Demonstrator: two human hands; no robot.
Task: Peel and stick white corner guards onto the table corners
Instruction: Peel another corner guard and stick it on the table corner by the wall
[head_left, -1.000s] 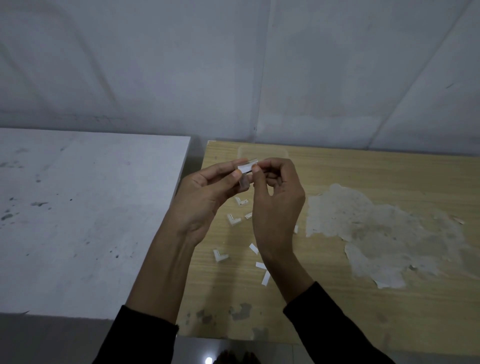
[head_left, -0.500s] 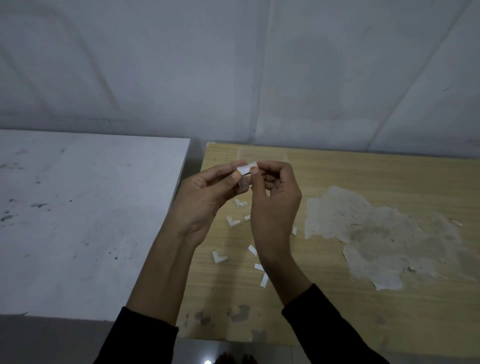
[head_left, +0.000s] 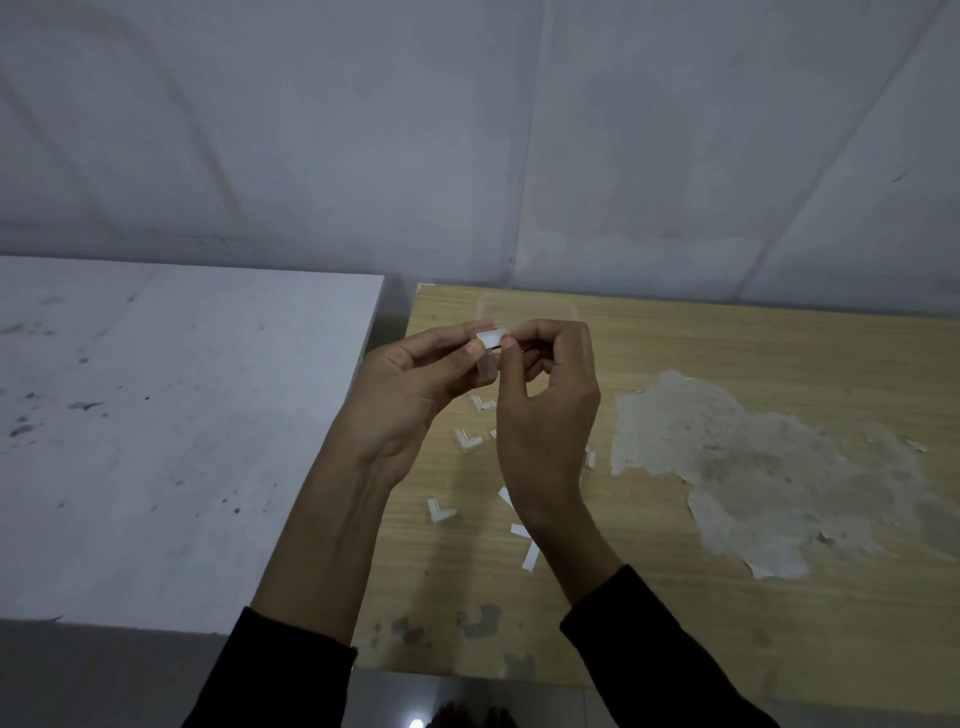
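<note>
Centrally, a small white corner guard (head_left: 491, 340) is held in the air above the far left part of the wooden worktop (head_left: 727, 623), between the two hands. The left hand (head_left: 410, 395) pinches it from the left between thumb and forefinger; the right hand (head_left: 545, 410) pinches its right end, with the fingers curled in toward the palm. Whether any backing is lifted from the guard cannot be told at this size.

Below the hands, three loose corner guards (head_left: 467, 439), each an L shape, lie on the wooden worktop, apart from one another. Nearer the person, several white backing strips (head_left: 531, 553) lie flat beside the right wrist, some partly hidden by it. To the right of these, a large pale worn patch (head_left: 753, 467) marks the wooden surface.

A second, white worktop (head_left: 156, 441) stands to the left, separated from the wooden one by a narrow gap and marked with dark specks. Both forearms emerge from black sleeves (head_left: 291, 675). A pale grey wall (head_left: 467, 130) closes the scene behind both worktops.
</note>
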